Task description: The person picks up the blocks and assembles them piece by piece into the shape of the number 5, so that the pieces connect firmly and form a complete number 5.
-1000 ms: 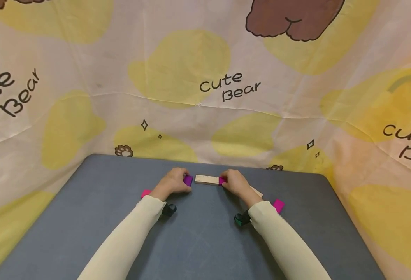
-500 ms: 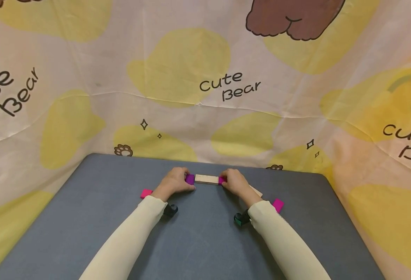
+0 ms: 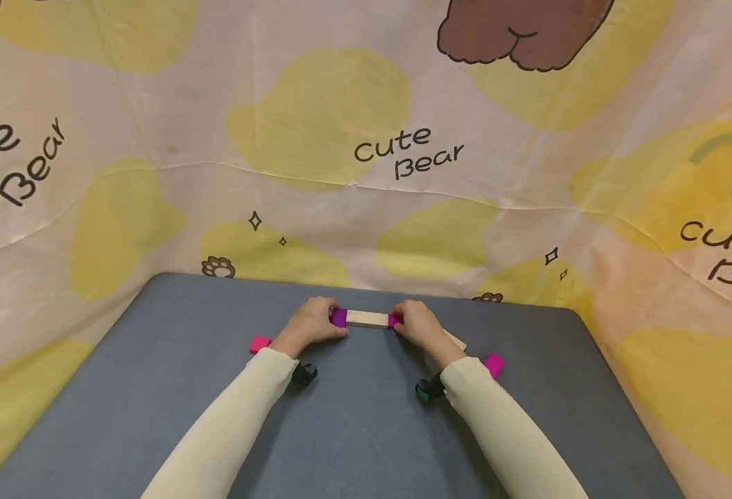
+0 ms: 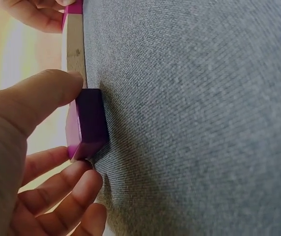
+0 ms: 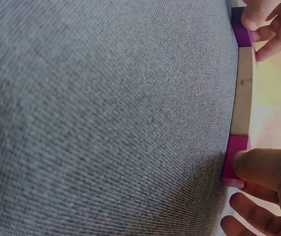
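A plain wooden bar (image 3: pixel 367 319) lies on the grey table, with a coloured block against each end. My left hand (image 3: pixel 312 321) pinches the purple block (image 3: pixel 340 318) at the bar's left end, thumb on the near side, as the left wrist view (image 4: pixel 94 123) confirms for that purple block (image 4: pixel 94 123). At the right end, my right hand (image 3: pixel 419 324) holds a magenta block (image 5: pixel 232 142) between thumb and fingers. Both wrist views show the three pieces in one straight row, ends touching. Part of the magenta block is behind the right fingers in the head view.
A pink block (image 3: pixel 259 344) lies beside the left wrist. Behind the right wrist are another wooden piece (image 3: pixel 455 339), partly covered, and a magenta block (image 3: pixel 494 364). A printed cloth (image 3: pixel 316 125) rises behind the table's far edge (image 3: pixel 266 283).
My left hand has slid the purple block rightward, closing the gap to the wooden bar. The right hand has stayed at the magenta block.
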The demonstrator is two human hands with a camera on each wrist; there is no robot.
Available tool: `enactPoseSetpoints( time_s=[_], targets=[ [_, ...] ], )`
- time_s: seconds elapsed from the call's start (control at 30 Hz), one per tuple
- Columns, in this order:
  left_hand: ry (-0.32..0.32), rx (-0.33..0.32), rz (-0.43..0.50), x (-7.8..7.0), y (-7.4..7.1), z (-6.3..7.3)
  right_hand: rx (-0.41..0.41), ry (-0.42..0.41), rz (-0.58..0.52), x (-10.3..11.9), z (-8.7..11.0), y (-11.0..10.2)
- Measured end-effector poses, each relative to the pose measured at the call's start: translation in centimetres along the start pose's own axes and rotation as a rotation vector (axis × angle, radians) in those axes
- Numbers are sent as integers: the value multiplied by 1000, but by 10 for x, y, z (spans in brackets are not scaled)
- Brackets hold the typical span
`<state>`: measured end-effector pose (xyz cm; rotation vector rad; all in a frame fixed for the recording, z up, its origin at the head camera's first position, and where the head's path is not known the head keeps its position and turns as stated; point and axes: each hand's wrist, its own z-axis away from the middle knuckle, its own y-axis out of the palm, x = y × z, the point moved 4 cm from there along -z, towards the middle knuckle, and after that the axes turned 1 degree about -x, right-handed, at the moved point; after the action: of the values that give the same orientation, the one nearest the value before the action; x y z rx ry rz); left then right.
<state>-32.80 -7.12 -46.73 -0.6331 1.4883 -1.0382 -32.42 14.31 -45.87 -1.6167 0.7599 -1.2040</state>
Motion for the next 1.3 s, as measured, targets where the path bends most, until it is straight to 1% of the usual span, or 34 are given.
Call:
enactPoseSetpoints(
  time_s=[0.17,0.33,0.57,0.77,0.93,1.07,1.17,1.3],
  targets=[
    [15,-8,14,-2,-3,4,3,0,0,-1,0,1],
    [60,-35,23,-6,-9,12,5,0,-1,-3,1,2],
    [138,-84,-48,-4,-16,25,11,19,0,-5,-2,2],
    [169,-96,-83,-2,-20,40,11,16,-2,-3,-2,1],
    [182,-104,-110,3,-23,50,6,14,-6,-3,0,0],
    [189,-105,-137,8,-25,60,18,15,-7,-2,1,0],
    [195,-111,-145,14,-28,67,21,19,-11,-2,1,1],
    [187,-114,-147,24,-32,72,14,17,-19,-1,1,1]
  ],
)
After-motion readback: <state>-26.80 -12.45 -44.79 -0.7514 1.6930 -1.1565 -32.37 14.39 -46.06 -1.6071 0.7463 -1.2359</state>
